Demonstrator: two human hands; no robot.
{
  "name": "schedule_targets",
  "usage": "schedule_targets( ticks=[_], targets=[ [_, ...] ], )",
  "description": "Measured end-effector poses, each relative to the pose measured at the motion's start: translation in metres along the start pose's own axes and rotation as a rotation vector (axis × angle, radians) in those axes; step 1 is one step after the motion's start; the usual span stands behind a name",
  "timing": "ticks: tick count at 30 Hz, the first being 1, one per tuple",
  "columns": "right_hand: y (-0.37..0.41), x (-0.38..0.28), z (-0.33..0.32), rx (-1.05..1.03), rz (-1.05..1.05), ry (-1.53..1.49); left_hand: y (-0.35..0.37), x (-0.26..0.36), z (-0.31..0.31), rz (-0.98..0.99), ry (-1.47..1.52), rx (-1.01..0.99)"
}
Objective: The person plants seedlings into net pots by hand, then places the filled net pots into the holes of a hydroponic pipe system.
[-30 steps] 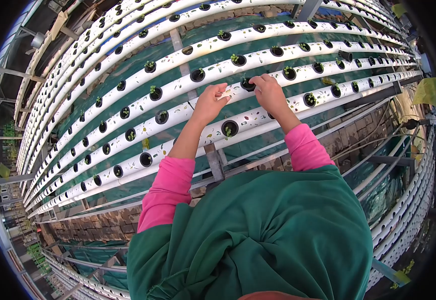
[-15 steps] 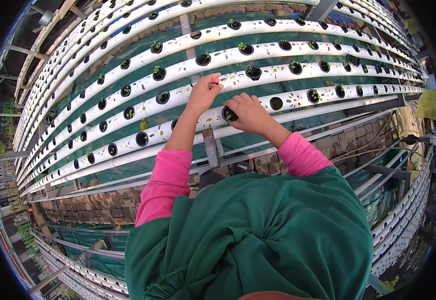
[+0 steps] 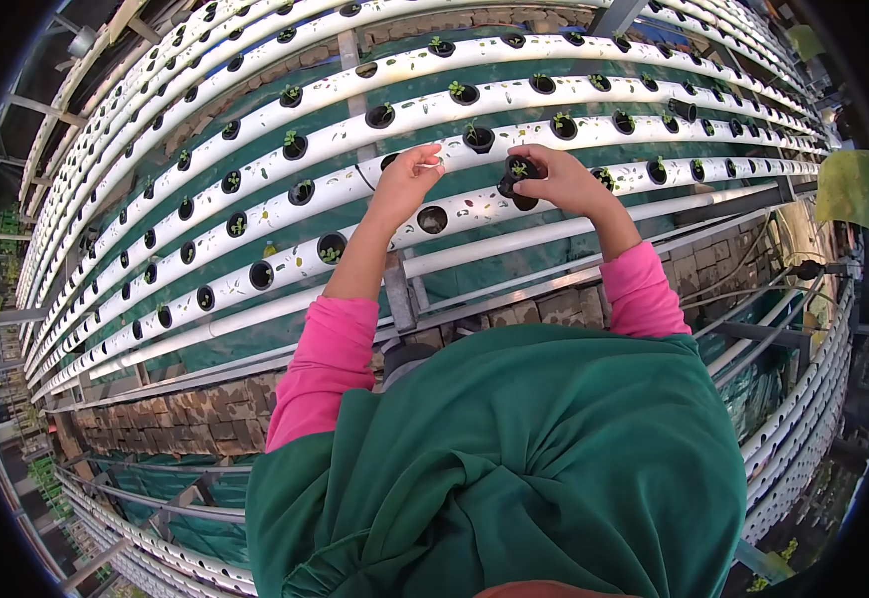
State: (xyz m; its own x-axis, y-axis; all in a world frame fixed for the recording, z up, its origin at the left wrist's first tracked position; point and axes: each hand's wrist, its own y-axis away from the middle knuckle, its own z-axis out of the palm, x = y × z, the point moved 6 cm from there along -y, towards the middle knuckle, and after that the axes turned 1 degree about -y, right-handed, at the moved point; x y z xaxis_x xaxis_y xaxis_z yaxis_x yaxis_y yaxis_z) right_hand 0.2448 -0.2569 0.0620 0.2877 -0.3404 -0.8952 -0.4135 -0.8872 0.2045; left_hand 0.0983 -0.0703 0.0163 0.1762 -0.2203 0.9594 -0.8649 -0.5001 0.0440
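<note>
No longer gripping over the left hole [image 3: 432, 219] of the near white pipe [image 3: 474, 207]; now carrying a black pot [image 3: 515, 180] rightward along it with the right hand [image 3: 562, 182]. Keeping the left hand [image 3: 404, 191] at nearly the same spot as half a second ago.

Closing the right hand round the black pot, pressing thumb and fingers against its side near the rim. Holding it at the next hole [image 3: 527, 203] to the right, leaving unclear any contact between its lower end and the pipe. Showing a small green seedling [image 3: 520, 167] in its mouth.

Hovering with the left hand beside the second pipe [image 3: 345, 187], well apart from the black pot. Curling those fingers loosely toward the thumb, leaving unclear any touch between the tips or anything pinched there.

Sitting in the second pipe, between and beyond the hands: another potted seedling [image 3: 478, 139]. Sitting in the near pipe, left of the left forearm: a further potted plant [image 3: 331, 247]. Wearing pink sleeves [image 3: 646, 291] and a green garment [image 3: 524, 448]. Running below the near pipe: a plain white pipe [image 3: 514, 239]. Lying along the ground toward the left: brown brickwork [image 3: 185, 424].
</note>
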Motion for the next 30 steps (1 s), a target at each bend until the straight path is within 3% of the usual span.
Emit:
schedule_targets(
  ticks=[2, 4, 10, 14, 17, 21, 24, 30],
  targets=[
    [0.006, 0.007, -0.006, -0.004, -0.001, -0.001, -0.001, 0.002, 0.006, 0.004, 0.013, -0.016],
    [0.020, 0.010, -0.009, 0.017, 0.272, -0.079, -0.002, 0.002, 0.011, 0.006, 0.026, -0.028],
    [0.019, 0.016, -0.020, 0.051, 0.358, -0.280, -0.003, 0.015, 0.029, 0.016, 0.048, -0.117],
    [0.001, -0.007, -0.015, 0.103, 0.236, -0.186, 0.004, 0.037, 0.048, 0.026, 0.177, -0.263],
    [-0.016, -0.049, 0.006, 0.141, -0.007, 0.145, 0.007, 0.054, 0.048, -0.009, 0.198, -0.315],
    [-0.039, -0.058, 0.033, 0.276, -0.122, -0.124, 0.002, 0.038, 0.016, 0.008, 0.492, -0.093],
    [-0.051, -0.042, 0.049, 0.299, -0.060, -0.299, 0.010, 0.017, -0.009, -0.157, 0.706, 0.011],
    [-0.060, -0.031, 0.107, 0.208, -0.078, -0.433, 0.019, 0.001, -0.033, -0.154, 0.815, 0.106]
  ],
)
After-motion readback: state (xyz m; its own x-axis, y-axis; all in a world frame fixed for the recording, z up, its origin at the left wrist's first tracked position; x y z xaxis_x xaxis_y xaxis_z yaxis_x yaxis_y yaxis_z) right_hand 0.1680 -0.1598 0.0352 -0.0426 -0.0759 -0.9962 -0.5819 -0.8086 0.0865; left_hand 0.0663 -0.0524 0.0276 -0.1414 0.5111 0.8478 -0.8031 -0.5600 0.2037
